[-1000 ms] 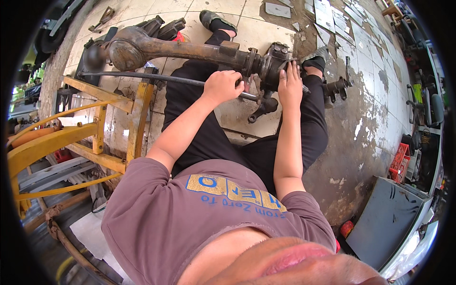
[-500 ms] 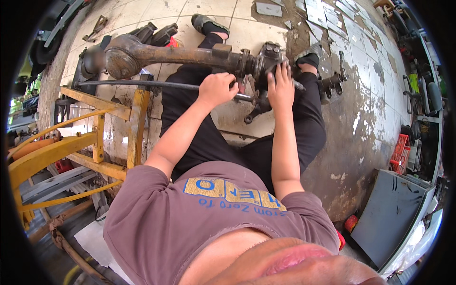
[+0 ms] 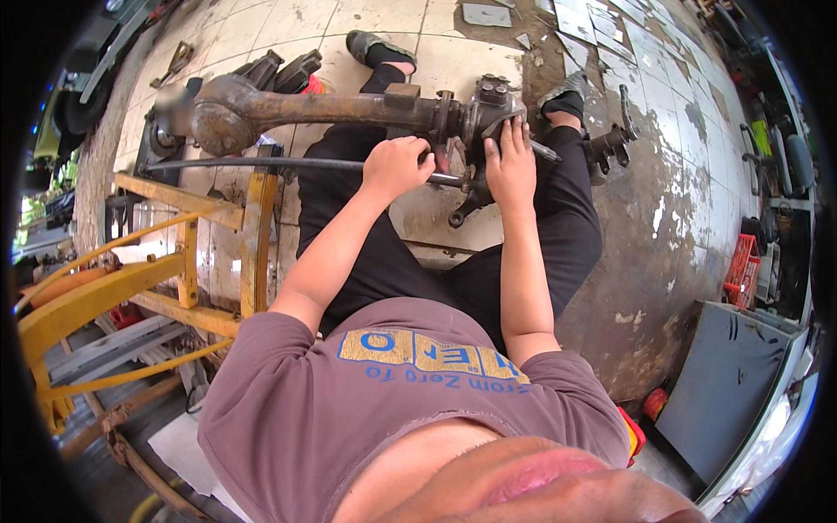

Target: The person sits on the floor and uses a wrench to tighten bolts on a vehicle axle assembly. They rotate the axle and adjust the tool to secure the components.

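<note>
The rusty axle housing (image 3: 349,109) lies across the person's lap and legs, its bulbous end (image 3: 228,113) resting over a yellow wooden frame (image 3: 187,261) on the person's left, its knuckle end (image 3: 488,109) between the knees above the tiled floor (image 3: 680,200). A thin dark rod (image 3: 261,164) runs alongside and just below the housing, ending at the knuckle.

The main risk seems to be pinching. The right hand (image 3: 510,166) is pressed flat against the greasy knuckle, fingers (image 3: 514,131) spread upward over the casting; if the heavy assembly rolls or slips off the frame, those fingers could be caught between metal parts or against the thigh. The left hand (image 3: 398,166) is closed in a fist around the rod near its joint; grease could let that grip slide, so that the knuckles strike the flange (image 3: 445,113). The axle's weight sits on the legs, so a sudden shift would likely land on the shins or feet. A loose part (image 3: 610,144) lies just beside the right knee and could be kicked away.

Both forearms reach forward from the lower part of the picture and converge on the knuckle. The left elbow is bent outward, with the wrist level. The right arm is nearly straight, its wrist cocked back, palm down on the metal, holding nothing but bracing the part.
</note>
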The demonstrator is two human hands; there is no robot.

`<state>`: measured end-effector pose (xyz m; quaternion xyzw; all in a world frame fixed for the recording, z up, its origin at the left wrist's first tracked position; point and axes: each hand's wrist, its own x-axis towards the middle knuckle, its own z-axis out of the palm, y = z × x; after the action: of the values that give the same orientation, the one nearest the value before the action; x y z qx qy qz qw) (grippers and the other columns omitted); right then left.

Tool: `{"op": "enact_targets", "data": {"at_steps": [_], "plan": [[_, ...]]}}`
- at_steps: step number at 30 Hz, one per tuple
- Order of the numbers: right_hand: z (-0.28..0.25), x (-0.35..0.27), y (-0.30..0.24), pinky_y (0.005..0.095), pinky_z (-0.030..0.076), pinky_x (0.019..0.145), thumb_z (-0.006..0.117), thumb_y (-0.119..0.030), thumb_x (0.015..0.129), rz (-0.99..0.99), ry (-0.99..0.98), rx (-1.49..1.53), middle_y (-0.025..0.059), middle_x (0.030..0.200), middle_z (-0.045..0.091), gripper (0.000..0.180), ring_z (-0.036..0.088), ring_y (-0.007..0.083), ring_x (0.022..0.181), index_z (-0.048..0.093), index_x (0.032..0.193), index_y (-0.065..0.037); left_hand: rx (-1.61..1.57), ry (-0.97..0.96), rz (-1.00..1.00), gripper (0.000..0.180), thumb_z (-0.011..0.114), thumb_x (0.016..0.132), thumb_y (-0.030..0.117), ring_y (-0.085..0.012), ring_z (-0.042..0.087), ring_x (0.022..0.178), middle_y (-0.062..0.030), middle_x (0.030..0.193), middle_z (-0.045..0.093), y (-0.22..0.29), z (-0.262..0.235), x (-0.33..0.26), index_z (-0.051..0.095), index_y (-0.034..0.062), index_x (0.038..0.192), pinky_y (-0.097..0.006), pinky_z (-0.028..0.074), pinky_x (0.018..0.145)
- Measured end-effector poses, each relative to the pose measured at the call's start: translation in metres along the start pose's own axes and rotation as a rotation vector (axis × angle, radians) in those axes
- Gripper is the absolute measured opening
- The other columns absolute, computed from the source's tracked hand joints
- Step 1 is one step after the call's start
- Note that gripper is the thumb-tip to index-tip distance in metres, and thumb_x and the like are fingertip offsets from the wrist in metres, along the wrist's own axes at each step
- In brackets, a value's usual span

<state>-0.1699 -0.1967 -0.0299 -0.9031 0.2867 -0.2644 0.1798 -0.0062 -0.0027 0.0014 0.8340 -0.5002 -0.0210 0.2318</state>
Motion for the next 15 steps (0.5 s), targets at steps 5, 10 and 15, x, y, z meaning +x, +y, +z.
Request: {"op": "enact_targets", "data": {"at_steps": [5, 10, 15], "plan": [[-0.005, 0.023, 0.010, 0.0569, 0.044, 0.122, 0.059, -0.042, 0.110, 0.028, -0.031, -0.010, 0.0240, 0.168, 0.049, 0.061, 0.046, 0.0444, 0.155, 0.057, 0.156, -0.001, -0.035, -0.001, -0.012, 0.017, 0.072, 0.094, 0.028, -0.0352, 0.076, 0.085, -0.0095, 0.092, 0.077, 0.001, 0.001, 0.003, 0.078, 0.0118, 0.096, -0.047, 0.061, 0.077], [-0.003, 0.006, -0.004, 0.0582, 0.039, 0.125, 0.054, -0.040, 0.114, -0.012, -0.016, -0.004, 0.0230, 0.168, 0.049, 0.058, 0.043, 0.0440, 0.158, 0.057, 0.156, -0.001, -0.026, 0.050, 0.021, 0.018, 0.073, 0.092, 0.028, -0.0356, 0.075, 0.081, -0.0104, 0.088, 0.075, -0.003, 0.001, 0.003, 0.075, 0.0101, 0.091, -0.048, 0.061, 0.074], [-0.004, 0.023, 0.006, 0.0558, 0.038, 0.126, 0.052, -0.042, 0.115, 0.048, -0.037, 0.023, 0.0189, 0.170, 0.048, 0.058, 0.042, 0.0397, 0.159, 0.057, 0.157, -0.002, -0.041, 0.061, 0.035, 0.020, 0.074, 0.091, 0.030, -0.0345, 0.075, 0.081, -0.0104, 0.086, 0.075, -0.005, 0.005, 0.005, 0.075, 0.0101, 0.089, -0.048, 0.060, 0.072]]}}
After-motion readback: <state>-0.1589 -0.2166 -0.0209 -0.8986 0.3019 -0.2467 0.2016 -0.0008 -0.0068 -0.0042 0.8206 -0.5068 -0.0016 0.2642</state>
